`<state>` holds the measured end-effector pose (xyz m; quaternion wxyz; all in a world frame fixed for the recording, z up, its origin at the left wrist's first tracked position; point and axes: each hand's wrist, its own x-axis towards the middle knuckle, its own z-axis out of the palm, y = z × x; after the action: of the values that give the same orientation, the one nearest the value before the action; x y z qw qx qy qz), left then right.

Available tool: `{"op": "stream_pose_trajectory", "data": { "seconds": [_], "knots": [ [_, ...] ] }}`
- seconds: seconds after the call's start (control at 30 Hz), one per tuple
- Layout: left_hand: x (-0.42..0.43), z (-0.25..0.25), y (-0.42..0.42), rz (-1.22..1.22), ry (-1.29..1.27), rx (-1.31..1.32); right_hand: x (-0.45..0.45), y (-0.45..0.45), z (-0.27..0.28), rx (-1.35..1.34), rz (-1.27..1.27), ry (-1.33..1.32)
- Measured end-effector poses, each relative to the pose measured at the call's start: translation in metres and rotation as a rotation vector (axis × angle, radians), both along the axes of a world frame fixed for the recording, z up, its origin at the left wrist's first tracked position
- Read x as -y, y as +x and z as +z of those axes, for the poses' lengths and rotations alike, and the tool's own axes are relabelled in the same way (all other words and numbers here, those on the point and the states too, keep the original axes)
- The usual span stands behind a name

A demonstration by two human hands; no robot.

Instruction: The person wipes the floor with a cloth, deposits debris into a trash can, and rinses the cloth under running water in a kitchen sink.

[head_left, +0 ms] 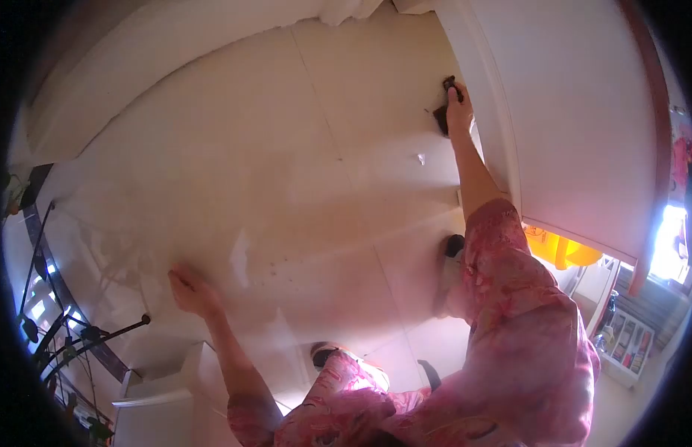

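Note:
My right hand (459,112) reaches far forward, low over the pale tiled floor (234,164), beside a white panel. Its fingers are closed around a black-handled tool (440,119) with a dark, blocky end that looks like a small brush; the hand covers part of it. A small white scrap (421,159) lies on the floor near that wrist. My left hand (193,291) hangs over the floor at the left, fingers curled in, with nothing visible in them. Faint specks (275,268) dot the tiles to its right.
A large white panel (584,112) stands close by my right arm. Past its lower edge are a yellow container (566,249) and a white tray (627,343) of small items. Dark metal rods (100,335) with leaves jut in at left, near a white cabinet (156,402).

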<state>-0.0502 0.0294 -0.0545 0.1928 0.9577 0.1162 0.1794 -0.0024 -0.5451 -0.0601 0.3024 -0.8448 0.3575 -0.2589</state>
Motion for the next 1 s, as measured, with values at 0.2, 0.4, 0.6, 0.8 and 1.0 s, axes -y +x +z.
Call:
{"op": "stream_pose_trajectory", "data": {
  "seconds": [0.2, 0.4, 0.6, 0.8, 1.0],
  "knots": [
    [-0.003, -0.012, 0.001, -0.108, 0.221, 0.021, -0.091, -0.054, -0.031, 0.037, 0.622, -0.217],
    [-0.008, -0.015, -0.003, -0.048, 0.243, -0.100, -0.205, -0.111, 0.042, -0.158, 0.854, 0.076],
    [-0.010, -0.019, -0.004, -0.080, 0.232, -0.049, -0.087, -0.045, 0.015, -0.008, 0.440, -0.016],
    [-0.011, -0.023, -0.007, 0.006, 0.216, -0.136, -0.085, 0.026, 0.000, 0.029, 0.445, -0.259],
    [-0.004, -0.013, -0.004, -0.021, 0.214, -0.080, -0.224, -0.078, 0.006, -0.017, 1.249, -0.249]
  ]
}}
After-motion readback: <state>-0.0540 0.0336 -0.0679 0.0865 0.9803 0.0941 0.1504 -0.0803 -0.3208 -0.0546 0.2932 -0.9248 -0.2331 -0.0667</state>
